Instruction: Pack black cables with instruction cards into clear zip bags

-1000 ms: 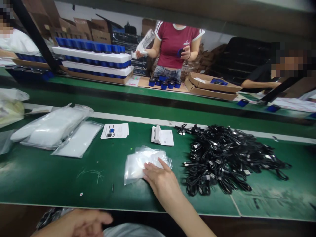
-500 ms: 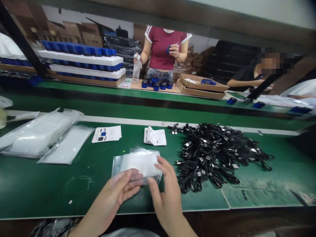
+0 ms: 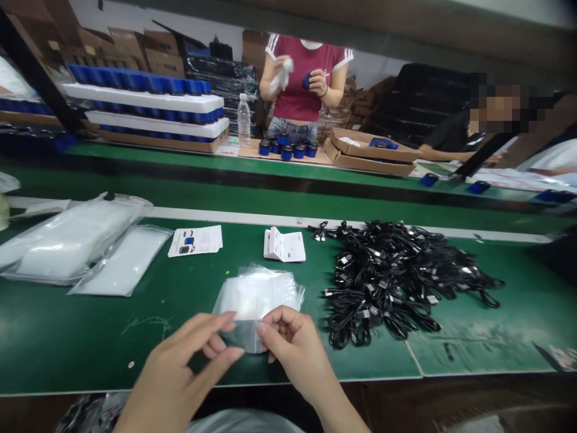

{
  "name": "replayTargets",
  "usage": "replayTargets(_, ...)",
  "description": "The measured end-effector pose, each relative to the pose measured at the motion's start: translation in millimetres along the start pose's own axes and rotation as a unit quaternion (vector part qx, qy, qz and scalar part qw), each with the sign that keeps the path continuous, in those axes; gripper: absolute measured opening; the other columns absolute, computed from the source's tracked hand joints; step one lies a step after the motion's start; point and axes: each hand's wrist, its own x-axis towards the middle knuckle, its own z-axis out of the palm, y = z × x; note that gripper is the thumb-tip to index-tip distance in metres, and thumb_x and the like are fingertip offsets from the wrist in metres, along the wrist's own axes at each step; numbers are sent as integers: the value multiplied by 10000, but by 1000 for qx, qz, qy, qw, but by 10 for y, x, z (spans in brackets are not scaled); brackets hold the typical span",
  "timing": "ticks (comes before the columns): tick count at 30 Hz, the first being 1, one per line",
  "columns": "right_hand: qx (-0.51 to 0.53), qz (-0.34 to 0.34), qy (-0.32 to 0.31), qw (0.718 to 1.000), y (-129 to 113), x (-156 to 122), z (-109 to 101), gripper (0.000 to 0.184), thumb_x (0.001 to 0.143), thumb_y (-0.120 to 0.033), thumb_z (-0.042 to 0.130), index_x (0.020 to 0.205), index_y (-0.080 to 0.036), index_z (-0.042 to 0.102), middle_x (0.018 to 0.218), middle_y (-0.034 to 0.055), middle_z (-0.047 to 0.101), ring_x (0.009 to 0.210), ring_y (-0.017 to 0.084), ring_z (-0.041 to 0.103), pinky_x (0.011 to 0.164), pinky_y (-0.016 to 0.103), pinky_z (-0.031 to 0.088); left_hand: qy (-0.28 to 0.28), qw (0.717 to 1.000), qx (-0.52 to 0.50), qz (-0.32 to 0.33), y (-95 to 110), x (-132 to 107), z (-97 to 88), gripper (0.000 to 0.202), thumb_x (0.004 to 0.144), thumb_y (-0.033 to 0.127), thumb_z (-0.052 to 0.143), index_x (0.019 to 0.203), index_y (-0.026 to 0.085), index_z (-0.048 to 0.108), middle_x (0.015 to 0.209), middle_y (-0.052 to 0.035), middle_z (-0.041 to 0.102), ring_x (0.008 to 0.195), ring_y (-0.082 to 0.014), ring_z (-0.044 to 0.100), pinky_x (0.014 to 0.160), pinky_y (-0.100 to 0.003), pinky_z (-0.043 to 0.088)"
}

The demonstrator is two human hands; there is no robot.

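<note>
A small clear plastic bag [image 3: 246, 335] is pinched between both my hands just above the green table [image 3: 67, 337]. My left hand [image 3: 180, 373] grips its left edge with thumb and fingers. My right hand [image 3: 288, 349] pinches its right edge. Right behind it lies a loose stack of the same clear bags [image 3: 259, 291]. A big heap of black cables [image 3: 396, 279] lies to the right of my hands.
Folded white leaflets [image 3: 285, 245] and a printed card [image 3: 196, 239] lie farther back. Large packs of plastic bags [image 3: 72, 240] sit at the left. Across the belt, a person in a red shirt [image 3: 302, 78] handles blue items [image 3: 288, 147] beside cardboard trays [image 3: 369, 153].
My left hand came up from below the table edge and joined the right at the bag stack. Both hands now pinch one bag pulled toward me off the stack.
</note>
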Motion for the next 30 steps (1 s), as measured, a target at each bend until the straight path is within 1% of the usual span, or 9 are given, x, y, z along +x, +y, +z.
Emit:
replayTargets(2, 17, 11, -22, 1000, -21, -2, 62, 318, 673, -426, 704, 682, -125, 602, 498, -29, 551, 453, 71, 495, 428, 165, 417, -42, 999, -33, -1, 53, -39, 80, 235, 784, 375, 605, 975, 261, 677, 810, 20, 659, 598, -97, 648, 554, -136, 534)
replayTargets(5, 39, 21, -53, 998, -61, -7, 114, 350, 665, -453, 713, 684, -110, 642, 532, -3, 603, 502, 74, 556, 494, 167, 468, -55, 995, -79, -35, 57, -58, 169, 218, 802, 351, 586, 977, 269, 686, 858, 23, 668, 658, -100, 683, 612, -121, 540)
replayTargets(8, 55, 18, -80, 995, -86, -13, 124, 362, 668, -465, 714, 684, -106, 678, 522, 1, 616, 524, 72, 579, 540, 165, 492, -90, 988, -110, -56, 36, -46, 172, 224, 815, 342, 568, 987, 262, 688, 866, 21, 670, 678, -105, 694, 619, -119, 539)
replayTargets(14, 61, 10, -108, 992, -101, -14, 113, 353, 693, -469, 696, 679, -116, 705, 534, 13, 638, 536, 78, 599, 572, 178, 516, -96, 993, -72, -6, 101, 2, 103, 199, 843, 297, 533, 953, 274, 697, 759, 38, 667, 659, -89, 655, 586, -108, 506)
replayTargets(19, 56, -12, -120, 991, -79, -17, 98, 235, 757, -350, 662, 694, -127, 701, 576, 18, 658, 550, 94, 609, 592, 203, 519, -107, 992, -63, 21, 149, -8, 81, 222, 879, 267, 480, 983, 295, 674, 758, 54, 663, 686, -80, 651, 613, -103, 499)
replayTargets(21, 28, -32, -111, 993, -71, -28, 90, 158, 772, -272, 640, 725, -136, 705, 608, 19, 666, 571, 105, 613, 598, 211, 510, -100, 994, -46, 21, 178, -20, 84, 212, 875, 294, 490, 986, 283, 669, 791, 46, 665, 694, -81, 655, 608, -102, 502)
replayTargets(24, -82, -107, -87, 987, -88, -48, 81, 125, 775, -155, 592, 764, -155, 717, 673, 22, 677, 603, 117, 607, 592, 205, 477, -56, 998, 11, 40, 228, -25, 103, 214, 860, 341, 507, 978, 254, 663, 831, 26, 672, 693, -88, 665, 588, -107, 505)
replayTargets(27, -194, -190, -63, 960, -124, -60, 80, 190, 780, -104, 543, 790, -174, 719, 697, 17, 669, 620, 118, 600, 602, 200, 456, -11, 991, 87, 99, 254, -6, 125, 230, 877, 313, 451, 897, 226, 663, 759, 12, 668, 656, -105, 663, 588, -147, 507)
replayTargets(30, -257, -227, -61, 937, -134, -71, 87, 203, 783, -98, 522, 812, -182, 703, 704, 9, 656, 641, 120, 603, 625, 200, 454, -22, 982, 138, 125, 234, 22, 129, 277, 882, 261, 394, 745, 215, 631, 649, 18, 634, 541, -106, 627, 510, -173, 484)
